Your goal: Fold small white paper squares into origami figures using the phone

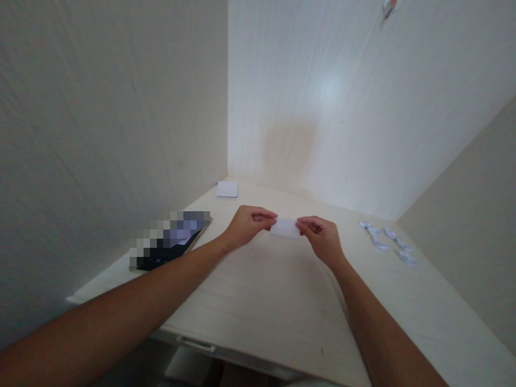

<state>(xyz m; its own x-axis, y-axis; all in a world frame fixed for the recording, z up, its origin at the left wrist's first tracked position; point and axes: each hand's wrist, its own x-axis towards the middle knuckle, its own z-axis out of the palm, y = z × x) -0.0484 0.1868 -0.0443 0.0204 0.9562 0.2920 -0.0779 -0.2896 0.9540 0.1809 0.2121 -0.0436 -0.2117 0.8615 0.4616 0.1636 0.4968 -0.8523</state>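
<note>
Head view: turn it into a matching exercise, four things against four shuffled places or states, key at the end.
1. White sheet
2. White card
3. Loose white pieces
4. Dark flat item

A. Scattered on the table's right side
B. Partly covered by pixelation
C. Held between left hand and right hand
D. At the table's far left corner

Pairs: 1-C, 2-D, 3-A, 4-B

The paper (285,229) looks matt, the tabletop (258,290) smooth.
</note>
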